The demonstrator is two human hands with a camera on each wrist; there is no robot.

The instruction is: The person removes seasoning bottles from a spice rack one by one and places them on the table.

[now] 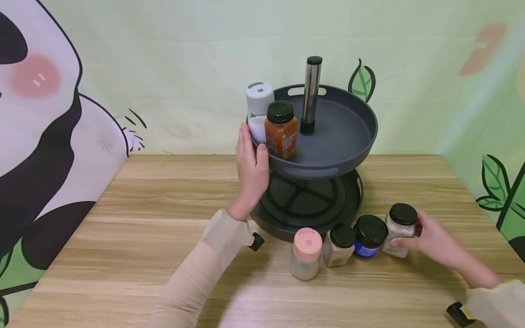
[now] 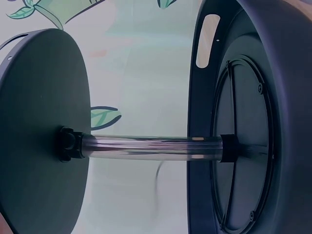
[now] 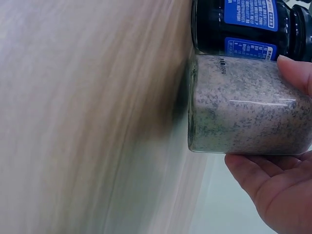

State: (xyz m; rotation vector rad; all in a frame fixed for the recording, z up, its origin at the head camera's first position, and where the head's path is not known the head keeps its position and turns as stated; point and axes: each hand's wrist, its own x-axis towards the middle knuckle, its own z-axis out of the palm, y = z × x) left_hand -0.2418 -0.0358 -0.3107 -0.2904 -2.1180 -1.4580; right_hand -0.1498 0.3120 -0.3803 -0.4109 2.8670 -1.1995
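My left hand [image 1: 252, 171] lies with straight fingers against the left side of the dark two-tier turntable's upper tray [image 1: 336, 136]. Right beside those fingers, on that tray, stand a white-lidded shaker [image 1: 259, 102] and a black-lidded jar of orange-red seasoning [image 1: 281, 132]. At the right, my right hand [image 1: 434, 239] grips a clear spice jar [image 1: 399, 232] with a black lid. In the right wrist view, speckled greyish-pink seasoning fills this spice jar [image 3: 243, 107], thumb on one side and fingers on the other. A blue-labelled black jar [image 3: 248, 19] is directly beside it.
The turntable's lower tray [image 1: 270, 223] sits on the wooden table [image 1: 164, 255]. A metal post [image 1: 312, 91] rises from the upper tray. In front of the lower tray stand a pink-lidded shaker [image 1: 305, 255] and a small black-lidded jar [image 1: 339, 246], in line with the blue-labelled one.
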